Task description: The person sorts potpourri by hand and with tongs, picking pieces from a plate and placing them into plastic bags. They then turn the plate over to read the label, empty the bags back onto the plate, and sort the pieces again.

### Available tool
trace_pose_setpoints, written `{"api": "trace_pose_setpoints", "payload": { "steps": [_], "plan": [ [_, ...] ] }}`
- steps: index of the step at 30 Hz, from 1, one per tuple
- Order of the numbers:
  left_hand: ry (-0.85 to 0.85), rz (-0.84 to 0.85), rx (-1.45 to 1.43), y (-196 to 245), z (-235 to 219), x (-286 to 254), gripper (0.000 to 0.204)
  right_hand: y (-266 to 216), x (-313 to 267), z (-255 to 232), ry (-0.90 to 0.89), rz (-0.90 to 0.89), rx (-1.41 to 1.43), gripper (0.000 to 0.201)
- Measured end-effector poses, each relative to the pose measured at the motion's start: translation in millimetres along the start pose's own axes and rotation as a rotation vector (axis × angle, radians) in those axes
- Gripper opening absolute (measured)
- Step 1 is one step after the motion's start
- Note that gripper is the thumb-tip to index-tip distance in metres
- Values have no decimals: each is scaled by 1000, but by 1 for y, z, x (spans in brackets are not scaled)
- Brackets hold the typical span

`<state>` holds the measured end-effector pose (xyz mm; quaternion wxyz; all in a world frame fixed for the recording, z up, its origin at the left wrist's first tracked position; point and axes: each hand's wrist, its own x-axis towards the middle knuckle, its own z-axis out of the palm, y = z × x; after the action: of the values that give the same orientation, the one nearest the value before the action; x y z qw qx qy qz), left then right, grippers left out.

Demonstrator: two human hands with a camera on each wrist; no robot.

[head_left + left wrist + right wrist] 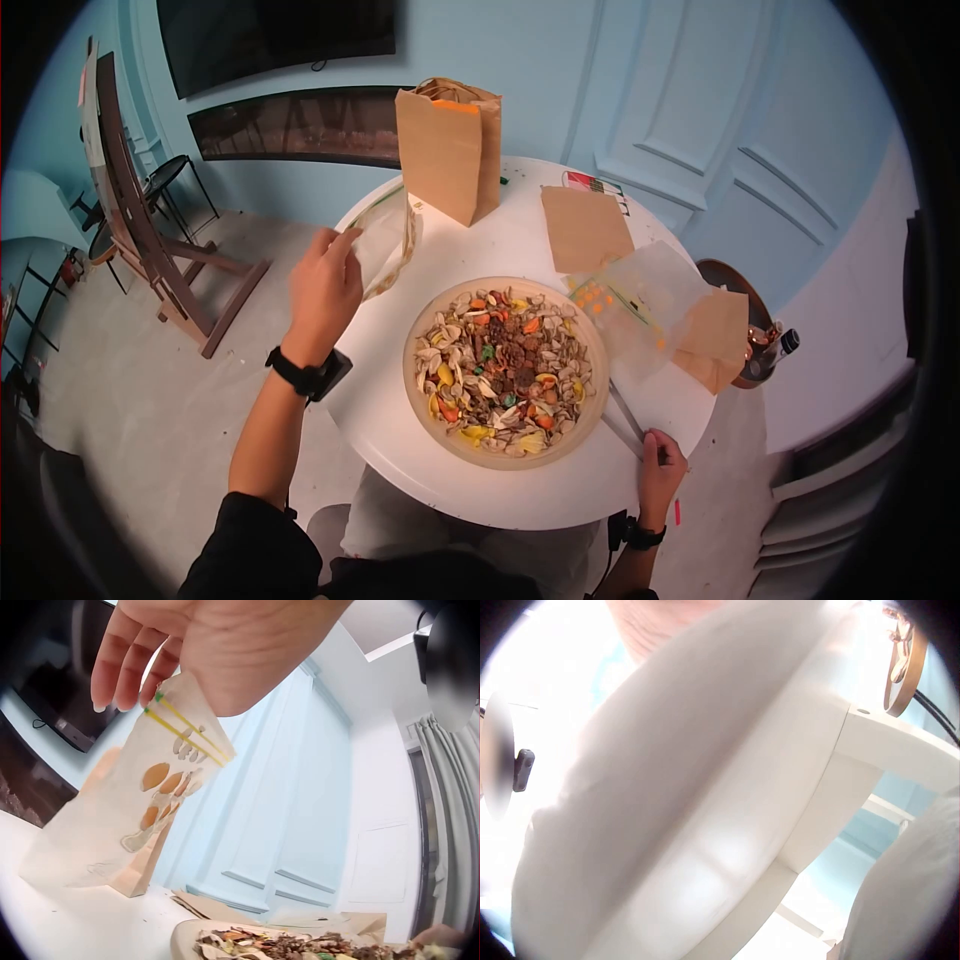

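- Left hand (325,285) has its grip clamped on a see-through zip bag (388,250), pinching it up by the zip end. The bag hangs down over the far left part of the white worktop (375,425), and the left wrist view shows orange leaf-like shapes on it.
- Right hand (662,472) is down at the near right edge of the worktop, by the end of a thin grey strip (627,418) that runs towards the bowl. Can't tell if that grip is together on the strip or just lying against it; the right wrist view is mostly worktop underside.
- Big round bowl (506,462) sits in the middle, between the hands, full of a dried mix (515,365): pale flakes, brown lumps, plus orange, yellow and green bits.
- Tall brown paper bag (440,155) stands upright behind the zip bag.
- Far right of the bowl there's a flat piece of brown paper (588,228), then a second clear zip bag (660,285) partly over another brown paper piece (722,345).
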<state>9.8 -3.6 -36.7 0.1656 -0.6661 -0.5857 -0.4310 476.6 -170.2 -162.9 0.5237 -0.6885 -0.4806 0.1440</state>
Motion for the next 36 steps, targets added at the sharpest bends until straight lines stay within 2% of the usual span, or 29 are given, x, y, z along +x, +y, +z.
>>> {"api": "trace_pose_setpoints", "payload": {
  "steps": [6, 10, 11, 14, 15, 17, 20, 23, 26, 30, 33, 36],
  "plan": [
    [68, -35, 36, 20, -42, -50, 31, 11, -1, 1, -7, 14, 52, 22],
    [113, -181, 107, 33, -64, -89, 35, 22, 2, -5, 14, 66, 75, 23],
    [69, -235, 85, 32, -67, -101, 42, 20, 3, -4, 32, 61, 97, 23],
    [23, -273, 84, 48, -76, -121, 51, -24, 0, 3, 241, -413, -247, 22],
    [-20, -274, 57, 54, -77, -127, 65, -40, -2, 9, 213, -456, -204, 21],
    [-24, -246, 14, 67, -77, -132, 67, -74, -6, 20, 167, -531, -119, 20],
    [-57, -231, -18, 80, -74, -136, 73, -137, -11, 43, -137, -674, -60, 17],
    [-83, -247, -40, 90, -75, -137, 77, -161, -13, 64, -278, -698, 21, 15],
    [-108, -234, -48, 98, -82, -142, 76, -173, -20, 80, -385, -637, 17, 15],
    [-116, -142, -81, 115, -85, -145, 75, -202, -46, 110, -692, -476, 3, 27],
    [-133, -168, -117, 120, -86, -150, 72, -195, -51, 135, -731, -495, -193, 37],
    [-45, -195, -69, 110, -91, -148, 70, -196, -48, 144, -606, -521, -210, 38]
  ]
}}
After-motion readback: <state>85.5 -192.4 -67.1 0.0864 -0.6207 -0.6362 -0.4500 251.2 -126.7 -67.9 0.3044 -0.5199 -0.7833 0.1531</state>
